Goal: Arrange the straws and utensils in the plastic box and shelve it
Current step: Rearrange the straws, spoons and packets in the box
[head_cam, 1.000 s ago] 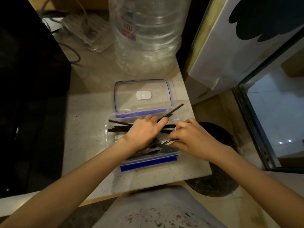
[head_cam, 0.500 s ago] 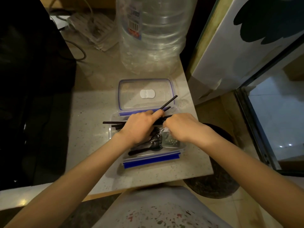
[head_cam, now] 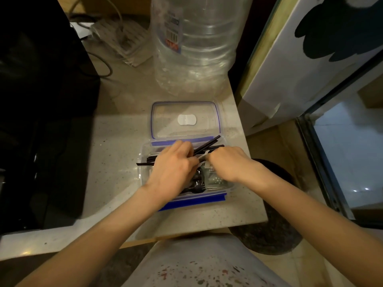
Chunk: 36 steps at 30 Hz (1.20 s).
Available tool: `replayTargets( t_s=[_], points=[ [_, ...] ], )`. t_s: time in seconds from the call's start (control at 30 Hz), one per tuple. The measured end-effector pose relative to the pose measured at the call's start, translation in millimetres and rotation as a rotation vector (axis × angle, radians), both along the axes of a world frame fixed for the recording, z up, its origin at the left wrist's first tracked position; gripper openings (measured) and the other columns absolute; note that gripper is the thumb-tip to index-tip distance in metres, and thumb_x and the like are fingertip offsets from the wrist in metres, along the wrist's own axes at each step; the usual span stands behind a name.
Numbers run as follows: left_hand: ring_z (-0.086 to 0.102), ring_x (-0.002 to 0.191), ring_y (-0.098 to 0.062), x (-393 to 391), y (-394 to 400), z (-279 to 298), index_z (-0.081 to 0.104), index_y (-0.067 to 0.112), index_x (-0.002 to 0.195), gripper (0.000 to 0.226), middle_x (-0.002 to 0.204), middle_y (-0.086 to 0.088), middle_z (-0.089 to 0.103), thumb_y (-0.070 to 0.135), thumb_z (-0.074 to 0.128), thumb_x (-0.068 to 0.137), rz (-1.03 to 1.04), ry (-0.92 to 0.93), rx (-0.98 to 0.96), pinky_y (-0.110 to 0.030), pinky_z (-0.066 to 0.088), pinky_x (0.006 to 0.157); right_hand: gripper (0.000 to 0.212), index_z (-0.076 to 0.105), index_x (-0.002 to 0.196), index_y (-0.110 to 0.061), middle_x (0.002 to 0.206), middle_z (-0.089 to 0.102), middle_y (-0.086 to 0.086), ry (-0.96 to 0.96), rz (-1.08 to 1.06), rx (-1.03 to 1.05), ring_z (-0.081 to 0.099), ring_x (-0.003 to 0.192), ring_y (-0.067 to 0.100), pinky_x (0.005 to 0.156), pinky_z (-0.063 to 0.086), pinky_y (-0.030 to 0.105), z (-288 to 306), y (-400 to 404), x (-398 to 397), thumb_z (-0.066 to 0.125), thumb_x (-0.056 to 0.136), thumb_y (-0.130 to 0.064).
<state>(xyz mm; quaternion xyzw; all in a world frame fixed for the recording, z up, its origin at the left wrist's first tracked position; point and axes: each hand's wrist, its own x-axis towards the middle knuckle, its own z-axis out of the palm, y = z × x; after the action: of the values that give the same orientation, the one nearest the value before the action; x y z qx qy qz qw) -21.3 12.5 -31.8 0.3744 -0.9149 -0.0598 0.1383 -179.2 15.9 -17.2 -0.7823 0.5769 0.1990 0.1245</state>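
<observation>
Surface: pale speckled stone countertop (head_cam: 116,154), dimly lit, seen from the head view.
Backdrop: large clear ribbed plastic water bottle (head_cam: 194,44) standing at the far edge; white power strip with cable (head_cam: 122,40) to its left; dark bulky appliance (head_cam: 41,112) along the left side.
Box: clear rectangular plastic box with blue clips (head_cam: 186,195) near the counter's front right corner, open.
Lid: clear blue-rimmed plastic lid (head_cam: 184,121) lying flat just behind the box, touching its far edge.
Straws: thin black plastic straws (head_cam: 207,145) bunched across the far part of the box, ends poking over the left and right walls.
Utensils: black plastic cutlery (head_cam: 196,184) in the box between the wrists; small dark printed sachet (head_cam: 215,179) beside it.
Left hand (head_cam: 176,168): over the box, fingers closed around the straw bundle.
Right hand (head_cam: 230,162): curled over the box's right side, fingertips meeting the straws; exact hold cannot be told.
Foreground: paint-flecked grey garment (head_cam: 199,264) at the bottom.
</observation>
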Motion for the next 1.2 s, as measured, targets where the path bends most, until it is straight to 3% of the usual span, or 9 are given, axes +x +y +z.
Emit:
replayTargets(
  t_s=[0.1, 0.2, 0.37, 0.43, 0.5, 0.67, 0.87, 1.03, 1.2],
  points=[
    [0.065, 0.080, -0.021, -5.8, 5.2, -1.3, 0.071, 0.018, 0.094, 0.014, 0.089, -0.003, 0.069, 0.021, 0.059, 0.087, -0.005, -0.139, 0.348, -0.035, 0.056, 0.066, 0.031, 0.059, 0.117, -0.014, 0.109, 0.065, 0.006, 0.044, 0.032, -0.005, 0.061, 0.099, 0.026, 0.067, 0.040, 0.031, -0.4, 0.8, 2.9, 0.044, 0.091, -0.005],
    [0.065, 0.086, -0.021, -9.8, 1.7, -8.9, 0.067, 0.018, 0.102, 0.019, 0.096, -0.005, 0.070, 0.027, 0.060, 0.087, 0.009, -0.240, 0.475, -0.038, 0.057, 0.073, 0.029, 0.059, 0.115, -0.011, 0.113, 0.065, 0.007, 0.109, 0.068, 0.002, 0.061, 0.103, 0.026, 0.068, 0.038, 0.030, 0.4, 2.2, 6.5, 0.043, 0.092, -0.005],
    [0.062, 0.089, -0.021, -10.9, -0.1, -17.7, 0.058, 0.018, 0.115, 0.046, 0.107, -0.003, 0.062, 0.047, 0.063, 0.079, 0.080, -0.306, 0.445, -0.036, 0.055, 0.073, 0.029, 0.053, 0.123, -0.009, 0.118, 0.062, 0.007, 0.179, 0.100, -0.036, 0.060, 0.107, 0.025, 0.069, 0.036, 0.029, -3.0, 6.7, 14.2, 0.046, 0.094, -0.009],
    [0.060, 0.093, -0.021, -9.3, -0.3, -18.0, 0.055, 0.018, 0.120, 0.054, 0.113, -0.002, 0.057, 0.050, 0.063, 0.077, 0.083, -0.324, 0.423, -0.035, 0.054, 0.073, 0.037, 0.043, 0.130, -0.007, 0.117, 0.062, 0.008, 0.162, 0.098, -0.080, 0.060, 0.106, 0.026, 0.067, 0.037, 0.030, -4.0, 8.4, 12.5, 0.047, 0.093, -0.009],
    [0.059, 0.096, -0.021, -7.8, -0.2, -17.3, 0.054, 0.018, 0.121, 0.056, 0.116, 0.000, 0.055, 0.051, 0.064, 0.076, 0.083, -0.343, 0.410, -0.035, 0.052, 0.073, 0.036, 0.045, 0.129, -0.010, 0.115, 0.062, 0.009, 0.131, 0.101, -0.097, 0.060, 0.105, 0.027, 0.067, 0.037, 0.031, -3.5, 8.9, 9.2, 0.048, 0.093, -0.009],
    [0.059, 0.093, -0.022, -2.4, 0.2, -12.2, 0.058, 0.015, 0.114, 0.046, 0.116, -0.002, 0.053, 0.043, 0.064, 0.078, 0.068, -0.374, 0.415, -0.035, 0.055, 0.072, 0.029, 0.058, 0.117, -0.015, 0.111, 0.064, 0.006, 0.092, 0.107, -0.041, 0.060, 0.101, 0.024, 0.067, 0.039, 0.031, -4.8, 2.4, 4.3, 0.049, 0.091, -0.007],
    [0.062, 0.087, -0.023, 1.9, 0.9, -13.2, 0.062, 0.009, 0.102, 0.031, 0.106, -0.008, 0.061, 0.031, 0.066, 0.081, 0.134, -0.390, 0.479, -0.033, 0.055, 0.073, 0.028, 0.056, 0.119, -0.016, 0.109, 0.066, 0.004, 0.067, 0.113, -0.059, 0.062, 0.098, 0.023, 0.066, 0.039, 0.030, -6.1, 0.4, 5.1, 0.051, 0.091, -0.015],
    [0.063, 0.084, -0.022, 5.1, -1.0, -17.6, 0.061, 0.011, 0.099, 0.035, 0.098, -0.005, 0.065, 0.036, 0.070, 0.077, 0.119, -0.357, 0.501, -0.037, 0.057, 0.075, 0.032, 0.056, 0.122, -0.019, 0.114, 0.064, 0.006, 0.018, 0.197, -0.082, 0.061, 0.101, 0.023, 0.067, 0.038, 0.030, -4.4, 6.9, 2.4, 0.050, 0.091, -0.011],
    [0.063, 0.083, -0.019, 5.0, -2.7, -16.3, 0.063, 0.012, 0.103, 0.026, 0.101, -0.005, 0.062, 0.023, 0.066, 0.079, 0.083, -0.361, 0.450, -0.032, 0.057, 0.074, 0.033, 0.052, 0.125, -0.017, 0.106, 0.064, 0.007, -0.078, 0.097, -0.065, 0.062, 0.093, 0.025, 0.069, 0.048, 0.034, -4.7, 2.3, -2.2, 0.047, 0.093, -0.010]
  ],
)
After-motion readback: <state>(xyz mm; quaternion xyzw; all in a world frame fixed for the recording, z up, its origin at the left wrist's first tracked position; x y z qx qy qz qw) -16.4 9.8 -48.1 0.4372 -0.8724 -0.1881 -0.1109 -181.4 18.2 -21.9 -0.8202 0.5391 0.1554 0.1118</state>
